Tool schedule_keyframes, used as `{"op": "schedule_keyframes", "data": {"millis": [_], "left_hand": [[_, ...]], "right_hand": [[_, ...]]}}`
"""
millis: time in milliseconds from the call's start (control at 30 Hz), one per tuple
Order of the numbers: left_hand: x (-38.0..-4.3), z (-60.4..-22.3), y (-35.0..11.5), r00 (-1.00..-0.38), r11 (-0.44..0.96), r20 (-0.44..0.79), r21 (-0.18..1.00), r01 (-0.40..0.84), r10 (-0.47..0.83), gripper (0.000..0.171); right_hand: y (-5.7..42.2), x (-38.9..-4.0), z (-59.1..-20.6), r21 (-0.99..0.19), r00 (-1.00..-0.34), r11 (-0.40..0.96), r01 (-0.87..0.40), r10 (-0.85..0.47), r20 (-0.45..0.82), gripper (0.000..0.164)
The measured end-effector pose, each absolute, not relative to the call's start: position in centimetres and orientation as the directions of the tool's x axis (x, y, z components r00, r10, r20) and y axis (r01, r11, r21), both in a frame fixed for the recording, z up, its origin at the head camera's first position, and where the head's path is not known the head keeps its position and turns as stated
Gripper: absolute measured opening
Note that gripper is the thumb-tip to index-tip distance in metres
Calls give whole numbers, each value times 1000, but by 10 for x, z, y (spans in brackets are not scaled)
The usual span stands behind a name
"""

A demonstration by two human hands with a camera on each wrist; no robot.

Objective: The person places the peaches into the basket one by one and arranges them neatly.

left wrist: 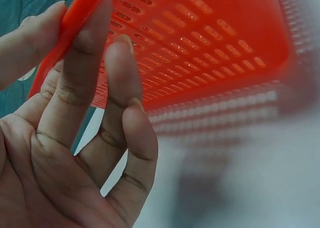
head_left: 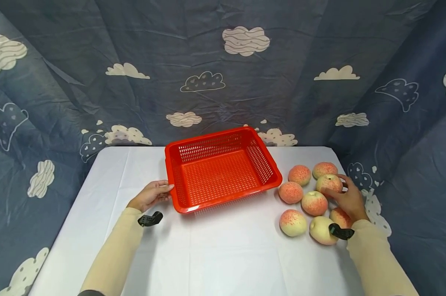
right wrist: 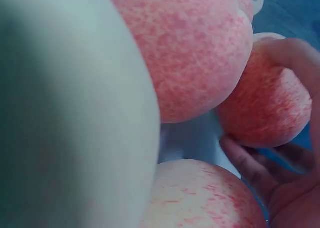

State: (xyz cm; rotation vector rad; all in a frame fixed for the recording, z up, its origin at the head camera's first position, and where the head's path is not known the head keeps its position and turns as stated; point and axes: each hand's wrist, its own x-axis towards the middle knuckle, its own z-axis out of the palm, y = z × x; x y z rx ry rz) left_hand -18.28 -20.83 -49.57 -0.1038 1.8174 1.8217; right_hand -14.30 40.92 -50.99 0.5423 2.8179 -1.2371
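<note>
A red perforated plastic basket (head_left: 223, 172) stands at the table's middle back, turned slightly askew. My left hand (head_left: 152, 195) pinches its left rim; in the left wrist view the thumb is outside the rim and the fingers (left wrist: 122, 70) lie under and along the slotted wall. At the right, my right hand (head_left: 350, 201) grips a blushed yellow-red peach (head_left: 328, 183), thumb on one side and fingers round the far side. In the right wrist view that peach (right wrist: 267, 100) sits between the thumb and the fingertips, beside other peaches.
Several more peaches cluster near the right hand, among them a pale yellow one (head_left: 321, 230), a front one (head_left: 293, 223) and a back one (head_left: 324, 169). A white cloth covers the table (head_left: 223, 259). Behind it hangs a dark blue cloud-print curtain (head_left: 208, 49).
</note>
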Motion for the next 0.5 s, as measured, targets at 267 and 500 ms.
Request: {"op": "schedule_keyframes", "data": {"millis": [267, 500], "left_hand": [[-183, -495, -209, -840, 93, -437, 898, -431, 322, 15], [-182, -497, -209, -840, 97, -439, 897, -431, 319, 16]], "right_hand": [[401, -141, -505, -732, -944, 624, 275, 318, -83, 88], [397, -140, -496, -726, -946, 638, 258, 319, -56, 87]]}}
